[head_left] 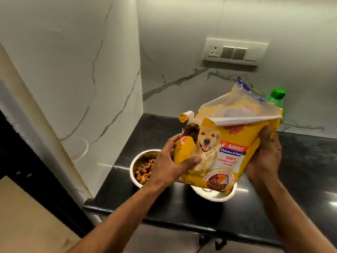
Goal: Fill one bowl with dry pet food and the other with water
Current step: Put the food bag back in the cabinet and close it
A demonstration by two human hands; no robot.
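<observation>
A yellow pet food bag (228,148) with a dog picture is held above the black counter, tilted to the left. My left hand (169,163) grips its torn corner, where brown kibble shows at the opening. My right hand (264,157) holds the bag's right side. Below the left hand, a steel bowl (135,161) holds brown kibble (144,170). A second steel bowl (217,196) sits to its right, mostly hidden under the bag. A bottle with a green cap (277,94) stands behind the bag.
The black counter (182,212) ends at a front edge near me and meets a white marble wall on the left and behind. A socket and switch panel (233,52) is on the back wall. The floor shows at lower left.
</observation>
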